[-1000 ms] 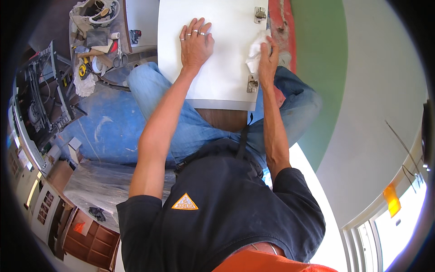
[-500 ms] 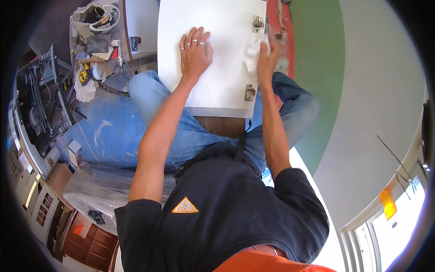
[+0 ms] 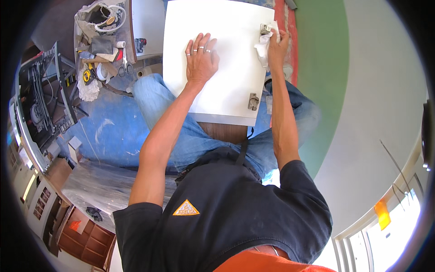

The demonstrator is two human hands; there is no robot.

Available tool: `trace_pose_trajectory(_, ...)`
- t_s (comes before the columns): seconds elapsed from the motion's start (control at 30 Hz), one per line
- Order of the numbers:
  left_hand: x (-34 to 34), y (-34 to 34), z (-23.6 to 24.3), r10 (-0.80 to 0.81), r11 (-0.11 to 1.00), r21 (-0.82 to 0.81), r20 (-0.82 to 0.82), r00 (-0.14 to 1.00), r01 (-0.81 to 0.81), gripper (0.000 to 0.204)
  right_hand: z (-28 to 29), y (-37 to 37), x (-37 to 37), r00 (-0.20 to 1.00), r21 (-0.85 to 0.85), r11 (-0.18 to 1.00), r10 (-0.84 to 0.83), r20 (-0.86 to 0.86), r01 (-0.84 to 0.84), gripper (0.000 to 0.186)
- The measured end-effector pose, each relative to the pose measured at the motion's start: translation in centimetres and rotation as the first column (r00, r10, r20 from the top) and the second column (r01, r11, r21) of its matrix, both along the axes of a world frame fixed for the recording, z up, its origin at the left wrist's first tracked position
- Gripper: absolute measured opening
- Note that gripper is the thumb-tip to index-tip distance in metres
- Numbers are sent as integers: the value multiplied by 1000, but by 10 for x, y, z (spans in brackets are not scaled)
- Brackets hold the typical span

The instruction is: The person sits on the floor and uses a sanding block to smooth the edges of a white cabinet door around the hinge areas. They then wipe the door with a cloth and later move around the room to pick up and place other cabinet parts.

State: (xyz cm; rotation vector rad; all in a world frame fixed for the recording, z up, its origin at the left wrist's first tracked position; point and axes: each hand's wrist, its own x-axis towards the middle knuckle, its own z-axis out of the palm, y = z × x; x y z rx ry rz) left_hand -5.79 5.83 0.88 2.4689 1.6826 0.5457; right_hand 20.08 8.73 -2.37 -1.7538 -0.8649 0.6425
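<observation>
A white cabinet door panel [image 3: 226, 84] lies in front of me across a brown support between my legs. Two metal hinges are fixed along its right edge, an upper hinge [image 3: 265, 30] and a lower hinge [image 3: 253, 102]. My left hand [image 3: 201, 61] rests flat on the panel with its fingers stretched out, rings on them. At the right edge, my right hand [image 3: 277, 47] is closed on a crumpled white cloth [image 3: 263, 49], which touches the panel just beside the upper hinge. Part of the cloth is hidden by the fingers.
On the left stand scissors [image 3: 123, 68], a yellow tape measure [image 3: 88, 76] and a bag [image 3: 97, 20] amid other tools. A black metal frame [image 3: 63, 90] is farther left. Plastic-wrapped goods [image 3: 99, 186] lie near my left elbow. A green and white wall [image 3: 326, 68] rises at right.
My right hand has moved up and right with the cloth, from beside the panel's middle to the upper hinge. The panel and my left hand have shifted slightly right and down in view.
</observation>
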Motion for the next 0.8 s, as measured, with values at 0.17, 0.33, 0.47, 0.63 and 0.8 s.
trace_pose_trajectory(0.17, -1, -3, -2, -3, 1000, -27, -20, 1000, 3, 38, -8, 51, 20, 997, 66, 996, 69, -38, -66, 47)
trace_pose_trajectory(0.33, 0, -3, 1, 5, 998, -55, -45, 999, -7, 40, -3, 54, 16, 992, 118, 991, 48, 113, -62, 50)
trace_pose_trajectory(0.47, 0, -2, 0, 9, 999, -52, -61, 998, -12, 41, -6, 8, 8, 999, -122, 992, 11, 30, -7, 51)
trace_pose_trajectory(0.63, 0, -3, -2, 1, 998, -61, -40, 999, -3, 42, -6, 53, 22, 994, 108, 989, 107, -2, -106, 44)
trace_pose_trajectory(0.8, 1, -2, 1, 10, 998, -60, -61, 998, -14, 41, -5, 30, 13, 999, 35, 998, 47, 23, -48, 42)
